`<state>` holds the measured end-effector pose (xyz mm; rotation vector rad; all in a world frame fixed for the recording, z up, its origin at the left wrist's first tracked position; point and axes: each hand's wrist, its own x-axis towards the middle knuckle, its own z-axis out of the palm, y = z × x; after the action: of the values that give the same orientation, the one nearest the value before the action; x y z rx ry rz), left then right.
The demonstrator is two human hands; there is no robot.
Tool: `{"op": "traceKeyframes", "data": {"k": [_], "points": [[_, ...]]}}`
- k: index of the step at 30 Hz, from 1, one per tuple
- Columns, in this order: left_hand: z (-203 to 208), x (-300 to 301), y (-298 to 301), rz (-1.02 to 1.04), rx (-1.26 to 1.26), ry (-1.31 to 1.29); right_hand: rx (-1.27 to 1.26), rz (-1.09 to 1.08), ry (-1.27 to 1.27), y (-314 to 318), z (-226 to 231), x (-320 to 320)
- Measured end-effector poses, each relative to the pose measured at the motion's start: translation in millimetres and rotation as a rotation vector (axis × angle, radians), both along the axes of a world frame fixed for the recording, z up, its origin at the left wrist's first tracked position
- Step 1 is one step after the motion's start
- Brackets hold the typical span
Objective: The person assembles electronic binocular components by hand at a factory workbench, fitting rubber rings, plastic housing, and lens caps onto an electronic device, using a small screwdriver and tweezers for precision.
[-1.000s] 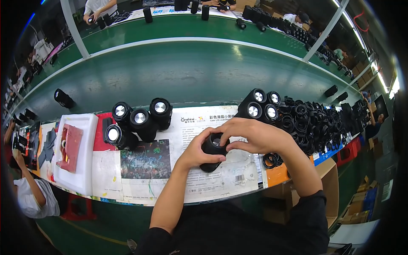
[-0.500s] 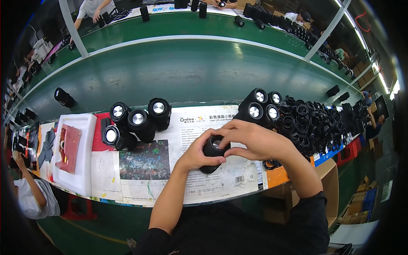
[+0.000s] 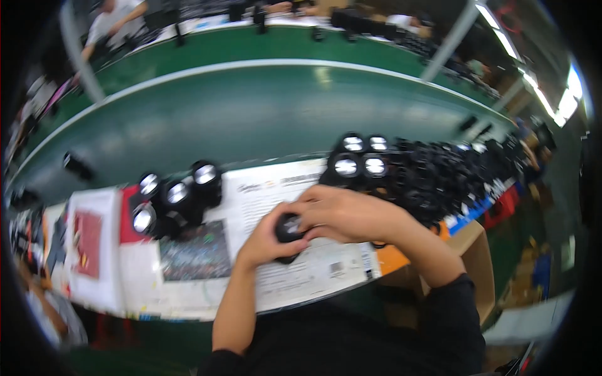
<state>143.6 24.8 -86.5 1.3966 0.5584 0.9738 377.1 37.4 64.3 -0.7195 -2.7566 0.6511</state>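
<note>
Over the white printed board (image 3: 313,276), my left hand (image 3: 260,241) is wrapped round the side of a black cylindrical speaker (image 3: 288,229). The speaker stands roughly upright, its round end up. My right hand (image 3: 354,214) reaches across from the right, with its fingers bent onto the speaker's top rim and its thumb along the near side. The fingertips hide part of that end, and blur hides finer detail. Left of my hands is a group of several similar speakers (image 3: 178,193) with shiny silver discs. Another cluster of speakers (image 3: 346,165) stands beyond my right hand.
A big heap of black rings or straps (image 3: 433,182) covers the table's right side. At left lies a white foam tray (image 3: 111,250) holding a red piece (image 3: 88,241). An open cardboard box (image 3: 480,269) is below the right edge. A green conveyor (image 3: 251,103) runs beyond the table.
The whole view has shifted and blurred, with the table lower and further left in the picture. Both hands stay on the speaker, and my right fingers now cover more of its top.
</note>
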Motion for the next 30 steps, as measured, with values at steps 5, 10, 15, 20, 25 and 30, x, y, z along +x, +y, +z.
{"op": "traceKeyframes", "data": {"k": [5, 10, 15, 20, 25, 30], "points": [[-2, -9, -14, 0.059, -0.187, -0.044, 0.071, 0.045, 0.077, -7, -8, -6], [-2, 2, -9, 0.052, -0.142, -0.061, 0.113, 0.027, 0.121, -17, -18, 5], [1, 4, -13, 0.005, -0.112, -0.01, 0.058, -0.043, 0.143, -25, -13, 9], [0, 10, -23, 0.044, -0.183, 0.056, -0.034, -0.306, 0.403, -9, -23, -57], [-66, -20, -15, -0.119, -0.022, 0.198, -0.192, -0.429, -0.233, -1, -54, -97], [-60, -21, -32, -0.018, -0.181, 0.159, -0.123, -0.454, -0.123, -4, -61, -105]]}}
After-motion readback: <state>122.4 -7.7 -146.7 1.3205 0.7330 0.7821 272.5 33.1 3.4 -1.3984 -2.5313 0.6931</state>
